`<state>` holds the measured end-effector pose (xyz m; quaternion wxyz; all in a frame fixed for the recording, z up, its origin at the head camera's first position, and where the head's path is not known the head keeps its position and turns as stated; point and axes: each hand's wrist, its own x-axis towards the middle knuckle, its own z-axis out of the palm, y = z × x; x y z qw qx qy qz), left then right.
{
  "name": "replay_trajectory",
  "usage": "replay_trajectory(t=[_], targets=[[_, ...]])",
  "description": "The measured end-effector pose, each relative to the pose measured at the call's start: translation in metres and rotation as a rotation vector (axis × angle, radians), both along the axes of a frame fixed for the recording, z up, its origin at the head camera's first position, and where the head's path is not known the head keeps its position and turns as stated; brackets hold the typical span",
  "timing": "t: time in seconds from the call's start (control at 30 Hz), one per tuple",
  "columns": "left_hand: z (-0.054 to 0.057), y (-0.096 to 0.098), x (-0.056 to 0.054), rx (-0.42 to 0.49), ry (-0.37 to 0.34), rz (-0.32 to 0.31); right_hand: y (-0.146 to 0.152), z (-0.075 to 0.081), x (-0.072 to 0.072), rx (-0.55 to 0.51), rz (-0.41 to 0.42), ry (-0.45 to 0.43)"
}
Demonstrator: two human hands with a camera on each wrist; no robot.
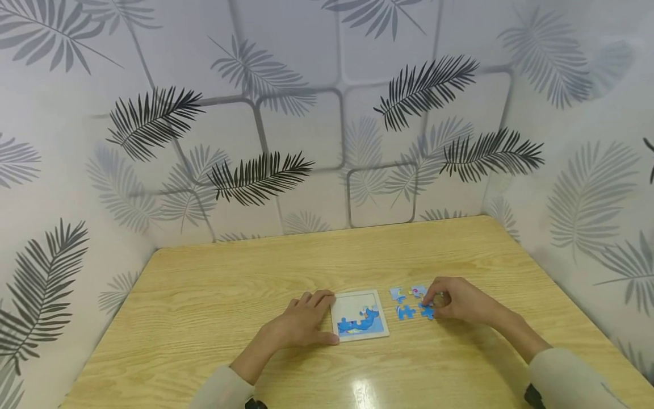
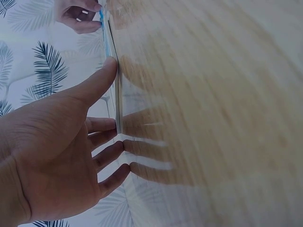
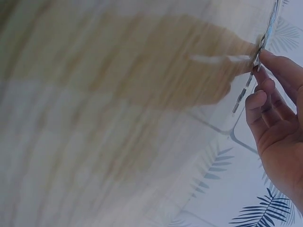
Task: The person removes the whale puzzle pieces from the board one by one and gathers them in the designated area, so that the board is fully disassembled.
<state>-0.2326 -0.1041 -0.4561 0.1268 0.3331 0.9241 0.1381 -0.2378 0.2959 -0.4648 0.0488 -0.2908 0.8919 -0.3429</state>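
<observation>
A square white-framed puzzle tray [image 1: 384,318] lies on the table, its lower part filled with blue pieces [image 1: 360,325] picturing a whale or dolphin. My left hand [image 1: 304,322] rests at the tray's left side, fingers spread near the upper corner and thumb by the lower one. In the left wrist view those fingertips [image 2: 124,166] touch the tabletop. Right of the tray, my right hand [image 1: 462,302] pinches a blue puzzle piece [image 1: 427,312] between thumb and forefinger, low over the table. Beside it lie loose puzzle pieces [image 1: 406,312], some blue, one with a pink mark [image 1: 418,291].
The wood-grain table [image 1: 230,284] is glossy and reflects both hands. Behind it and at both sides stand pale walls [image 1: 317,199] with a leaf pattern. Light sleeves [image 1: 225,389] cover the forearms.
</observation>
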Motion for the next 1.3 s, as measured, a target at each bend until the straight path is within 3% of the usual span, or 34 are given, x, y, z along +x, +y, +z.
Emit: replay_trajectory(t=[0.23, 0.47, 0.73, 1.03, 1.3], targets=[[0.003, 0.0, 0.002, -0.002, -0.014, 0.007, -0.002, -0.001, -0.002, 0.015, 0.015, 0.027], [0.004, 0.002, 0.001, -0.009, -0.016, 0.012, -0.019, 0.003, -0.007, 0.009, 0.04, 0.109], [0.002, 0.001, -0.001, -0.005, -0.018, 0.007, -0.067, 0.007, -0.009, -0.015, 0.123, 0.066], [0.003, 0.002, -0.001, -0.021, -0.007, 0.013, -0.104, -0.002, -0.012, 0.017, 0.122, 0.014], [-0.013, 0.001, -0.007, -0.033, 0.009, 0.038, -0.118, 0.001, -0.011, 0.121, 0.104, 0.036]])
